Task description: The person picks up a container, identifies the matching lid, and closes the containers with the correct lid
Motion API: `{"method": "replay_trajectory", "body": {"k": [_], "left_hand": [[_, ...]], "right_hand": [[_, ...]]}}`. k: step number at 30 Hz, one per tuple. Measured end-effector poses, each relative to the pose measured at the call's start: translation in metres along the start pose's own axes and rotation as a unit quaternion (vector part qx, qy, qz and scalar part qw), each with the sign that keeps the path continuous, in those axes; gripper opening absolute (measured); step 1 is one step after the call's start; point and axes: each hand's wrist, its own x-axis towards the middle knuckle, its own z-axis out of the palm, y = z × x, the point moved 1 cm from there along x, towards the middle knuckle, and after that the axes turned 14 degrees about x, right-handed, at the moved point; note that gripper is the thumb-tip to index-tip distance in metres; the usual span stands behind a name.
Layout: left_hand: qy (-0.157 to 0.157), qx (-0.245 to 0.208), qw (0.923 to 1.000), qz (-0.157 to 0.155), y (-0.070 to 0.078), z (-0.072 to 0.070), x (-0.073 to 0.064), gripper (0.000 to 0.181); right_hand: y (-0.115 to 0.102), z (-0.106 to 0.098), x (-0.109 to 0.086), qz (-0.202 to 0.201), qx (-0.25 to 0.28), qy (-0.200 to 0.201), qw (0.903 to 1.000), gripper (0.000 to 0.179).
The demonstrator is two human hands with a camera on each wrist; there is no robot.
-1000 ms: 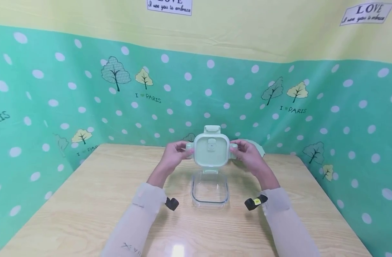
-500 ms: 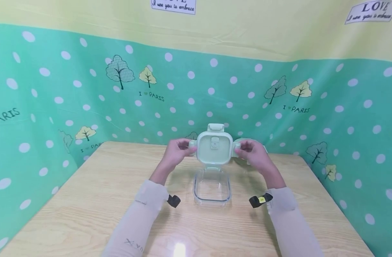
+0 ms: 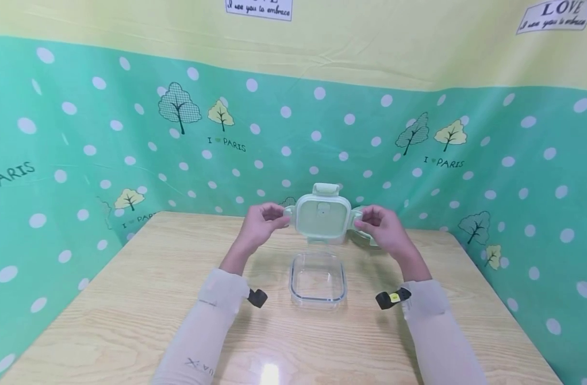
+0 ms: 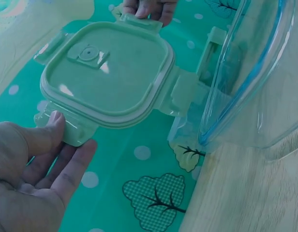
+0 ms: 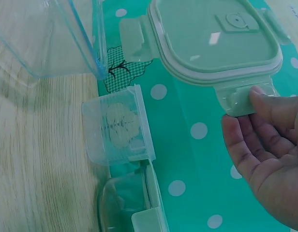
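Observation:
A pale green snap-lock lid (image 3: 323, 218) is held up behind the glass container, its flaps spread outward and its underside with the white seal showing. My left hand (image 3: 262, 226) pinches the left side flap between thumb and fingers; the left wrist view shows the thumb (image 4: 54, 123) on top of the flap. On the other side my right hand (image 3: 384, 229) pinches the opposite flap, thumb (image 5: 265, 99) over it. Below and nearer to me, the square glass container (image 3: 317, 294) stands uncovered on the table, apart from the lid.
Behind the lid stands a clear plastic box (image 5: 117, 128), and beside it a glass container with a green lid (image 5: 154, 198), both near the table's back edge. A polka-dot curtain (image 3: 274, 149) hangs behind the wooden table (image 3: 144, 283).
The lid has moved back and slightly up, away from the glass container, and has tilted, with both hands still pinching its flaps. The head view has shifted slightly.

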Motion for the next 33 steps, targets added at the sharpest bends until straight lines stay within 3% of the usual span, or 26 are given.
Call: {"method": "replay_trajectory", "body": {"k": [7,13,18,26,33], "left_hand": [[0.008,0.041,0.9990,0.012,-0.0047,-0.0038,0.0014,0.016],[-0.001,0.029,0.9988,0.040,-0.0045,-0.0053,0.0006,0.015],[-0.019,0.025,0.9985,0.044,-0.0037,-0.0066,-0.0011,0.014],[-0.024,0.050,0.9973,0.047,-0.0064,-0.0089,-0.0001,0.011],[-0.022,0.047,0.9963,0.068,-0.0084,-0.0102,-0.0002,0.009]], "right_hand": [[0.0005,0.0004,0.0023,-0.019,-0.041,-0.002,0.9990,0.015],[-0.0004,0.0013,0.0019,-0.051,-0.054,-0.007,0.9972,0.013],[-0.0011,0.0032,-0.0002,-0.082,-0.052,-0.020,0.9951,0.013],[0.0038,0.0047,-0.0009,-0.178,-0.106,-0.049,0.9772,0.023],[0.0045,0.0046,-0.0021,-0.222,-0.150,-0.061,0.9616,0.029]]}}
